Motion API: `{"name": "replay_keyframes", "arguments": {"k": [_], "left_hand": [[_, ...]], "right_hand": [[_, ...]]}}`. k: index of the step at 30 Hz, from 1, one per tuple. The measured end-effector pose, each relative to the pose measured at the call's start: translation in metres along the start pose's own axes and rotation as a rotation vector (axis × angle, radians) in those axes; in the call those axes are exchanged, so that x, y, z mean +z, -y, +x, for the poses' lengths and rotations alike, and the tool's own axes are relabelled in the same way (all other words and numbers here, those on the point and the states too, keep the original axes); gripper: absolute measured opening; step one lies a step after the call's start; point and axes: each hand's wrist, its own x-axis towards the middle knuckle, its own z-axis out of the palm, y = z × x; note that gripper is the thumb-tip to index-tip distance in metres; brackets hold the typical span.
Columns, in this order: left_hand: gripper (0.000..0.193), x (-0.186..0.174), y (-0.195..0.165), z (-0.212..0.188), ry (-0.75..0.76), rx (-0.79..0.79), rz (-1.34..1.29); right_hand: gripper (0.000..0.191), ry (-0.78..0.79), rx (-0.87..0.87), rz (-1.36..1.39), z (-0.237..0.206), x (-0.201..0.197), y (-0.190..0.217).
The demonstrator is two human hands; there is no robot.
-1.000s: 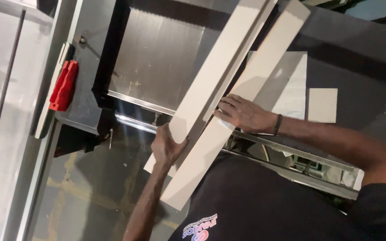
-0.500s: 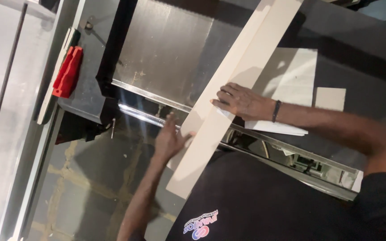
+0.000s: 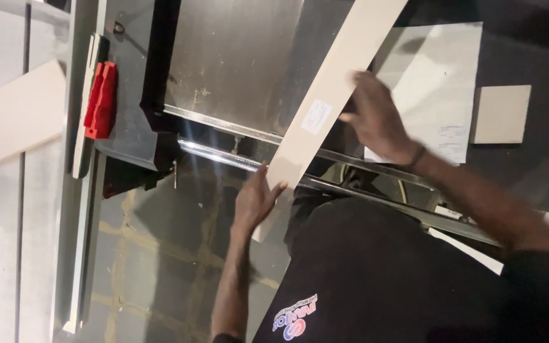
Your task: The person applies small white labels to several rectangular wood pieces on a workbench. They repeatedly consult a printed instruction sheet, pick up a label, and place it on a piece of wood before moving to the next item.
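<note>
Long pale wooden board (image 3: pixel 335 95): lies diagonally across the grey steel saw table (image 3: pixel 236 57), near end overhanging the table's chrome rail (image 3: pixel 223 155). Left hand (image 3: pixel 255 200): clasps the board's near end, thumb on its edge. Right hand (image 3: pixel 376 121): blurred, fingers spread at the board's right edge; grip cannot be told. Right of the board: pale sheet panel (image 3: pixel 440 82), small square offcut (image 3: pixel 502 114). Left of the table: red plastic handle (image 3: pixel 101 100), another pale plank (image 3: pixel 14 117).
</note>
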Motion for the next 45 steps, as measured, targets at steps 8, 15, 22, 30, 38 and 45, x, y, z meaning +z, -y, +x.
{"name": "replay_keyframes", "arguments": {"k": [8,15,22,30,38,45], "left_hand": [[0.094,-0.007,0.042,0.045,0.518,-0.034,-0.513],[0.085,0.008,0.041,0.030,0.452,-0.053,-0.679],[0.070,0.029,0.021,0.019,0.296,-0.195,-0.770],[0.084,0.038,0.041,0.034,0.231,-0.244,-0.811],[0.109,0.042,0.080,-0.044,0.222,-0.127,-0.782],[0.107,0.112,0.069,-0.093,-0.141,-0.157,-1.617]], "right_hand": [[0.061,-0.240,0.795,1.321,-0.005,0.102,0.010],[0.053,-0.089,0.743,1.330,0.019,0.097,0.010],[0.108,-0.169,0.582,1.048,0.047,0.116,-0.004],[0.103,0.122,0.632,0.747,0.033,0.119,-0.005],[0.096,-0.020,0.831,-0.494,-0.161,-0.058,-0.142],[0.078,0.063,0.825,-0.513,-0.207,-0.068,-0.183]]}}
